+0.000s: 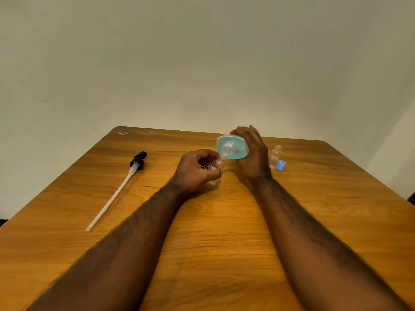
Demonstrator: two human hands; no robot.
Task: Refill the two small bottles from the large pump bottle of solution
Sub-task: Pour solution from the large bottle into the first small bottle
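My right hand (252,153) grips the large bottle (235,151) of blue solution, tipped toward me so its open neck points down and left. My left hand (195,170) is wrapped around a small clear bottle (217,164), tilted with its mouth touching the large bottle's neck. A second small clear bottle (275,156) stands upright without a cap, just right of my right hand. A light blue cap (281,165) lies beside its base. The black pump head with its long white tube (116,191) lies on the table (224,232) to the left.
The wooden table has a rounded far edge against a plain wall. A small bluish scrap (124,132) sits near the far left corner. My two forearms cross the near half of the tabletop.
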